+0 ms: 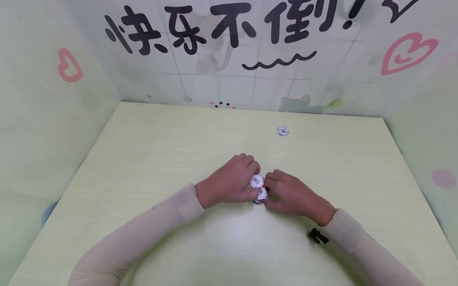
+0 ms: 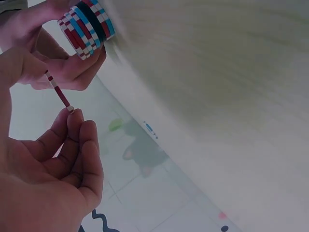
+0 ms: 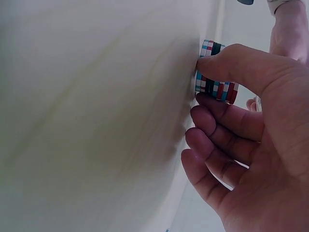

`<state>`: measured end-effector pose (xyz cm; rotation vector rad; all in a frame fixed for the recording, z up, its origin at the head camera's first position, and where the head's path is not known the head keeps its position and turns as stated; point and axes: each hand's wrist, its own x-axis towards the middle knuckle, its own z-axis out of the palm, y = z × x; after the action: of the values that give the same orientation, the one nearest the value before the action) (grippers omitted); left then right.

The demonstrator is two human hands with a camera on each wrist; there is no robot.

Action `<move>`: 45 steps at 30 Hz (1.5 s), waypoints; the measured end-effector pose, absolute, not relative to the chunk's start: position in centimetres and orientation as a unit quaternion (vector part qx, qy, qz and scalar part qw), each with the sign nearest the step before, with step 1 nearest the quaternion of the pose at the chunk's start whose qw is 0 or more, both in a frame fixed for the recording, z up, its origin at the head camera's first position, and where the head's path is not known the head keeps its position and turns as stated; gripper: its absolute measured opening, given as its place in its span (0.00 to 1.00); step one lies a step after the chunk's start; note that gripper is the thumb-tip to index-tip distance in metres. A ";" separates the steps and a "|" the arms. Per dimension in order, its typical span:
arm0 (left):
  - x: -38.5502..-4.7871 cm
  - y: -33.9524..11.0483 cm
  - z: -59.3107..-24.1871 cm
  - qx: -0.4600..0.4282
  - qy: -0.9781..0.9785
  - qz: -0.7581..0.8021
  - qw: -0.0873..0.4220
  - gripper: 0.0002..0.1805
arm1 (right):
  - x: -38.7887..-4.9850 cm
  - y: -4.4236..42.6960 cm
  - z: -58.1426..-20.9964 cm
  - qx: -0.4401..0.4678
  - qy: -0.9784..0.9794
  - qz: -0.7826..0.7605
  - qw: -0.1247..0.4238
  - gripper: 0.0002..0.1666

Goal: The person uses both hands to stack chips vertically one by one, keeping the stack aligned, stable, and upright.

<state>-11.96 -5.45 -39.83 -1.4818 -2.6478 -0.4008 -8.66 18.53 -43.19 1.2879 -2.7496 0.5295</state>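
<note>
My left hand [image 1: 232,178] pinches a single poker chip [image 1: 256,181] by its edge, between thumb and fingertips; its white face reads 100. In the left wrist view, this chip [image 2: 59,92] appears edge-on in red and white, apart from the stack. A stack of poker chips [image 1: 262,194] stands on the table just nearer to me, its edges striped red, blue and white around a dark band. My right hand [image 1: 290,192] grips the stack [image 3: 217,91] low down between thumb and index finger, the other fingers loosely bent. Fingers hide part of the stack.
Another poker chip [image 1: 283,131], marked 10, lies flat toward the back of the pale table [image 1: 171,139]. A small black clip-like object [image 1: 317,236] is beside the right sleeve. Printed walls [image 1: 222,83] enclose the table's back and sides.
</note>
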 end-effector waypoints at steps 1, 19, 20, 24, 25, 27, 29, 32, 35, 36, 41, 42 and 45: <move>-11.9 -5.4 -39.9 -0.489 -0.861 -0.132 0.044 0.19 | -8.7 18.5 -43.2 0.419 -0.891 0.171 0.030 0.14; -10.7 -5.1 -41.8 -0.526 -0.829 -0.156 0.110 0.17 | -8.6 18.5 -42.9 0.420 -0.890 0.175 0.031 0.15; -10.7 -5.1 -41.8 -0.526 -0.829 -0.156 0.107 0.17 | -8.6 18.5 -42.9 0.420 -0.890 0.176 0.031 0.15; -10.6 -5.0 -41.7 -0.524 -0.832 -0.152 0.097 0.17 | -8.6 18.5 -43.0 0.421 -0.889 0.180 0.031 0.17; -10.5 -5.0 -41.7 -0.524 -0.833 -0.151 0.096 0.17 | -8.6 18.5 -43.1 0.421 -0.889 0.180 0.030 0.17; -10.5 -5.0 -41.6 -0.524 -0.834 -0.147 0.095 0.17 | -8.6 18.5 -43.1 0.419 -0.889 0.180 0.029 0.17; -10.4 -5.0 -41.6 -0.524 -0.834 -0.143 0.094 0.17 | -8.6 18.5 -43.1 0.418 -0.890 0.179 0.028 0.18; -10.4 -4.9 -41.7 -0.524 -0.835 -0.138 0.092 0.17 | -8.5 18.5 -43.2 0.415 -0.892 0.177 0.026 0.17; -10.4 -4.9 -41.7 -0.524 -0.836 -0.133 0.096 0.17 | -8.5 18.6 -43.2 0.415 -0.893 0.175 0.025 0.17; -10.4 -5.0 -41.8 -0.524 -0.836 -0.132 0.099 0.17 | -8.5 18.6 -43.2 0.414 -0.893 0.175 0.024 0.17; -10.4 -5.0 -42.0 -0.526 -0.833 -0.126 0.117 0.17 | -8.4 18.6 -43.2 0.411 -0.895 0.171 0.024 0.18; -10.4 -4.9 -42.0 -0.527 -0.832 -0.126 0.118 0.17 | -8.4 18.6 -43.2 0.411 -0.895 0.172 0.024 0.18; -10.5 -4.9 -42.1 -0.528 -0.832 -0.126 0.117 0.17 | -8.4 18.6 -43.3 0.410 -0.895 0.173 0.025 0.19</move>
<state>-10.46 -4.93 -42.08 -1.5454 -2.4358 -0.3678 -8.43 18.56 -43.27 1.2681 -2.7680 0.5361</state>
